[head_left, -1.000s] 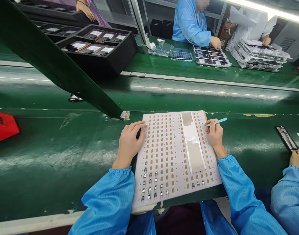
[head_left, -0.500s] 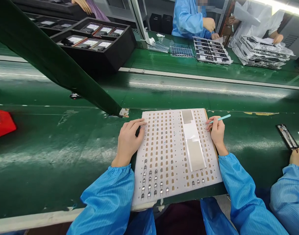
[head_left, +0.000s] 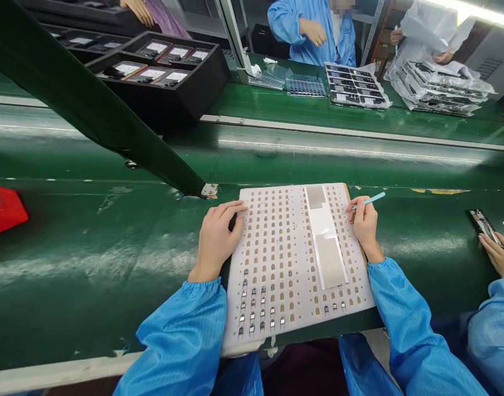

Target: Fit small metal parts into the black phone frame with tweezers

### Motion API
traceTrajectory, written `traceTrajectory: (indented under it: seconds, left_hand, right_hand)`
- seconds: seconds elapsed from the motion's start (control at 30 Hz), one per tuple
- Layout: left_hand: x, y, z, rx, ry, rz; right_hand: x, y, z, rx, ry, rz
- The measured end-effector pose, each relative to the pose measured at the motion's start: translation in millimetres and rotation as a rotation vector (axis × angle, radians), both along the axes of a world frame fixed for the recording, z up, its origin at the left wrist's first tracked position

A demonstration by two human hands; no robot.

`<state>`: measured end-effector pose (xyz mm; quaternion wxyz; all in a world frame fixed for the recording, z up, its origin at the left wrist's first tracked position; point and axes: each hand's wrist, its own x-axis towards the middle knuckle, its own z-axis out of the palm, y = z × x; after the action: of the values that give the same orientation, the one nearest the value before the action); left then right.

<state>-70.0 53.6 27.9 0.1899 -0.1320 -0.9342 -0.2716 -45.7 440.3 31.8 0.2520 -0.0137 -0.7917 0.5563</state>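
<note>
A white perforated sheet point(head_left: 293, 236) with rows of small slots lies on the green belt before me. Several small metal parts point(head_left: 258, 319) sit in its near rows, and a silvery strip point(head_left: 326, 242) runs down its right half. My left hand point(head_left: 216, 239) rests on the sheet's left edge, fingers curled over it. My right hand point(head_left: 364, 224) sits at the right edge, pinching a thin teal stick point(head_left: 369, 200) whose free end points up and right.
A dark green bar point(head_left: 90, 104) slants across the belt from upper left. Black trays point(head_left: 161, 71) with parts stand behind it. A red object point(head_left: 2, 209) lies far left. A neighbour's hand point(head_left: 497, 253) reaches a black strip point(head_left: 482, 223) at right. People work across the belt.
My hands and the sheet have barely moved. The neighbour's hand at right has reached out to the black strip. The person opposite has lifted an arm from the trays.
</note>
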Motion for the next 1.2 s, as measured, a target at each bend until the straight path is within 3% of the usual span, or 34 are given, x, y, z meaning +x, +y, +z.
traceTrajectory:
  seconds: [0.5, 1.2]
  left_hand:
    - [-2.4, 0.2, -1.8, 0.017, 0.002, 0.001]
    - [0.5, 0.8, 0.7, 0.029, -0.025, -0.006]
  right_hand:
    - [-2.6, 0.0, -2.1, 0.133, -0.012, 0.040]
    - [-0.8, -1.4, -0.6, 0.129, -0.012, 0.025]
